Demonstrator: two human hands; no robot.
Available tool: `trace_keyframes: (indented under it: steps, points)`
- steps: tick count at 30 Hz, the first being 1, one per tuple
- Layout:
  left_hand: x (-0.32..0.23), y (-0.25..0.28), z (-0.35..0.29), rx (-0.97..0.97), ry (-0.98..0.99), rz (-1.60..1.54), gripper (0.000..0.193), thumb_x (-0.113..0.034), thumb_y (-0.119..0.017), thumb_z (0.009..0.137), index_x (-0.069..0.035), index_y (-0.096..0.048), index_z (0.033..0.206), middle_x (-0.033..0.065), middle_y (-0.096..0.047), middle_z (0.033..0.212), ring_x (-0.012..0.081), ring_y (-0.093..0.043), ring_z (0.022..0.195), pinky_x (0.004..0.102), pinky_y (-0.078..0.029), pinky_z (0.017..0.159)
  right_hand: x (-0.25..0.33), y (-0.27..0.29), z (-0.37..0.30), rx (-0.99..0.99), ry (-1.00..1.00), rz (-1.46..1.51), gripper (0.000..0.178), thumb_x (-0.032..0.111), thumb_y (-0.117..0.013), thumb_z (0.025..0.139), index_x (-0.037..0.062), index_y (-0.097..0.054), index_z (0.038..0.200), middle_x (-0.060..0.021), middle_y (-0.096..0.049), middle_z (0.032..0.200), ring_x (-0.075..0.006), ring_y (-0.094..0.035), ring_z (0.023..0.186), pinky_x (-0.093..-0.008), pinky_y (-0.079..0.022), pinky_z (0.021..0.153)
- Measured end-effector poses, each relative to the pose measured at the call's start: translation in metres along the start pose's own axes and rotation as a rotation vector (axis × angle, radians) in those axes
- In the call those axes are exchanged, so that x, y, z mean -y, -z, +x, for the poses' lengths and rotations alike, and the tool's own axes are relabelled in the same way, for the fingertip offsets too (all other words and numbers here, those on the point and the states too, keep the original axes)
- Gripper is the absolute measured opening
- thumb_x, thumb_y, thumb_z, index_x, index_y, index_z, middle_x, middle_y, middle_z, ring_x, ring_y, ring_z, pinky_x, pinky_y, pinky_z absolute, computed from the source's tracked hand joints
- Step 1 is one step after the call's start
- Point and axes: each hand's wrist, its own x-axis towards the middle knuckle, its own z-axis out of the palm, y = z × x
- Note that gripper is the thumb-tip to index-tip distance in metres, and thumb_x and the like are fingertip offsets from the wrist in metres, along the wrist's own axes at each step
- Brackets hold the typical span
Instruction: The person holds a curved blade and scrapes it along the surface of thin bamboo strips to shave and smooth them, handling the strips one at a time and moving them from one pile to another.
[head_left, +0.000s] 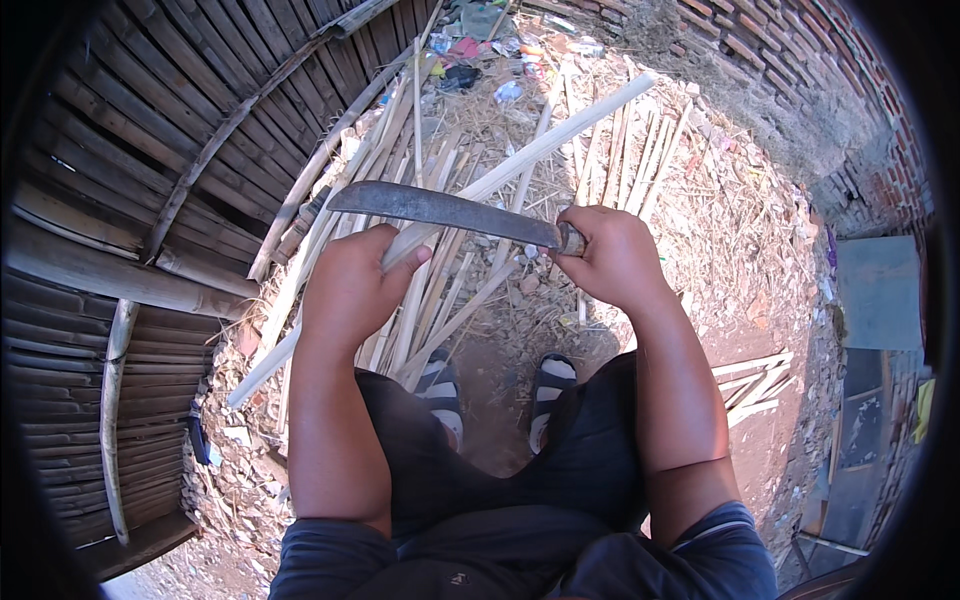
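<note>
Left hand (350,285) clamps a long pale bamboo strip (560,135), right hand (617,255) a dark steel machete (445,212) crossing it, perhaps touching.

Here the machete (440,207) sits crosswise over the long strip (560,130), left grip (350,285) on that strip, right grip (615,255) at the machete's right end, loose strips (460,320) on the ground (495,360) below, slatted wall (250,110) left, brick wall (780,60) ahead right!

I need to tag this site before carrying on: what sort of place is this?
Probably an outdoor yard beside buildings: a slatted wall on the left, a brick wall at upper right, and pale strips lying on sunlit ground.
</note>
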Motion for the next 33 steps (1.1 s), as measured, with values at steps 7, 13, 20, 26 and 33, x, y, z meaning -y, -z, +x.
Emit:
trace_keyframes:
  steps: [7,13,20,26,33]
  points:
    - [-0.004,0.004,0.0,-0.007,0.028,-0.054,0.038,-0.038,-0.08,0.096,0.0,-0.073,0.094,0.0198,-0.068,0.073,0.0371,-0.066,0.065,0.0459,-0.05,0.063,-0.039,0.011,0.007,-0.118,-0.343,0.094,0.032,0.034,-0.085,0.088,0.0051,-0.076,0.097,-0.0184,-0.073,0.082,-0.0374,-0.073,0.078,-0.0463,-0.055,0.071]
    - [-0.002,-0.004,-0.001,-0.079,-0.059,-0.057,0.039,-0.036,-0.08,0.096,0.002,-0.072,0.09,0.0187,-0.066,0.069,0.0338,-0.064,0.061,0.0437,-0.05,0.062,-0.008,-0.002,0.001,-0.075,0.013,0.011,0.028,0.029,-0.084,0.085,0.0075,-0.074,0.099,-0.0172,-0.071,0.084,-0.0405,-0.072,0.081,-0.0496,-0.056,0.073]
    - [-0.002,0.004,-0.001,-0.031,-0.016,-0.032,0.038,-0.036,-0.08,0.097,0.001,-0.073,0.091,0.0185,-0.066,0.069,0.0341,-0.064,0.061,0.0438,-0.05,0.062,-0.028,0.01,0.005,-0.05,-0.247,0.103,0.03,0.032,-0.085,0.086,0.0064,-0.076,0.099,-0.0179,-0.074,0.084,-0.0394,-0.073,0.081,-0.0463,-0.056,0.072]
    - [-0.007,0.003,0.0,-0.035,-0.011,-0.081,0.037,-0.035,-0.08,0.097,0.002,-0.073,0.092,0.0191,-0.067,0.07,0.0348,-0.065,0.062,0.0442,-0.051,0.062,-0.036,0.012,0.003,-0.138,-0.271,0.123,0.03,0.032,-0.085,0.088,0.0061,-0.077,0.098,-0.0188,-0.074,0.085,-0.0387,-0.072,0.079,-0.0455,-0.056,0.072]
    - [0.004,-0.007,-0.001,-0.153,-0.115,-0.04,0.037,-0.034,-0.081,0.096,0.001,-0.073,0.091,0.0186,-0.066,0.068,0.0345,-0.065,0.06,0.0438,-0.05,0.061,0.0,0.001,-0.001,-0.034,0.033,-0.018,0.028,0.025,-0.084,0.079,0.0089,-0.073,0.1,-0.0143,-0.073,0.09,-0.0392,-0.073,0.086,-0.0498,-0.058,0.076]
